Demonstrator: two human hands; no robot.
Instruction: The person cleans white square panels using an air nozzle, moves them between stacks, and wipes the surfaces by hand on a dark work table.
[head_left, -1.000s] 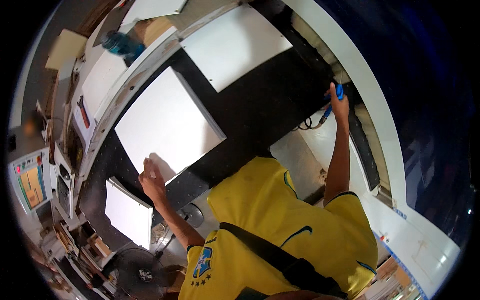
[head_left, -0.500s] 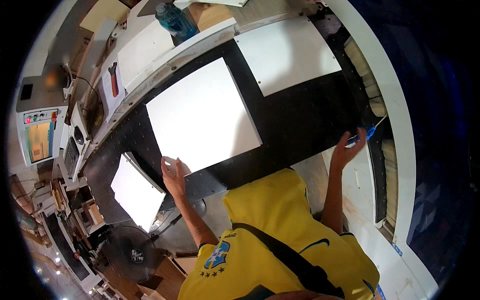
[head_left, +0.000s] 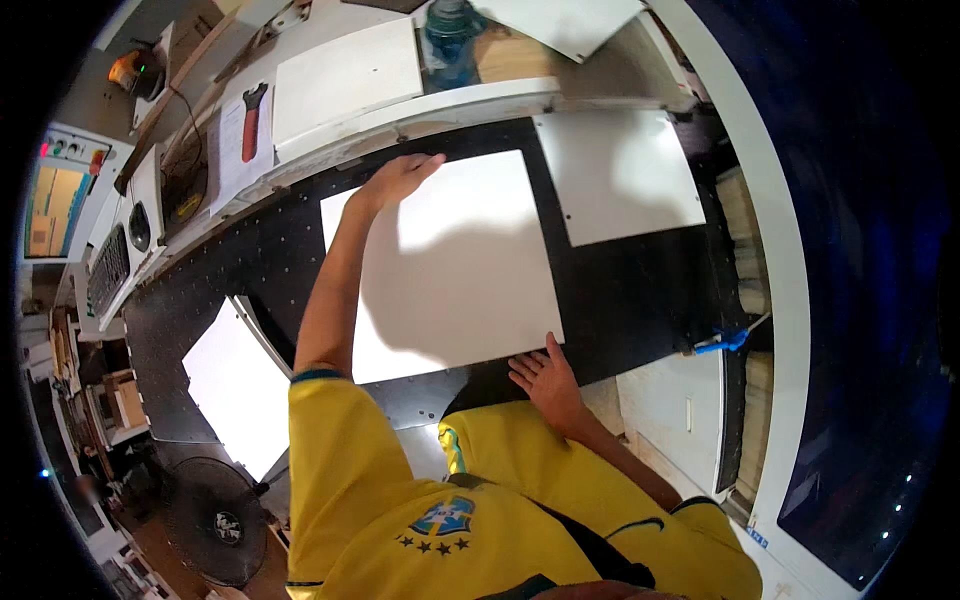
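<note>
A large white panel (head_left: 470, 260) lies on the black worktable in front of me. My left arm reaches across its left side. My left hand (head_left: 398, 180) is at the panel's far edge, fingers bent over that edge and partly hidden. At the near right corner is my right hand (head_left: 545, 385), palm side low, fingers spread and thumb up against the corner. A second white panel (head_left: 620, 175), with small dark holes near its corners, rests beyond to the right. Nearer on the left, a small stack of white panels (head_left: 240, 390) sits at the table's edge.
Behind the table, a ledge carries a white board (head_left: 345, 85), a blue bottle (head_left: 450, 45) and a red-handled tool (head_left: 250, 125) on paper. A keyboard (head_left: 108, 268) and screen (head_left: 55, 210) stand left. A black fan (head_left: 215, 520) is lower left; a blue tie (head_left: 722, 342) hangs right.
My left hand has gone from the panel's near left corner to its far edge. My right hand has come from beside the blue tie to the near right corner. The view has shifted.
</note>
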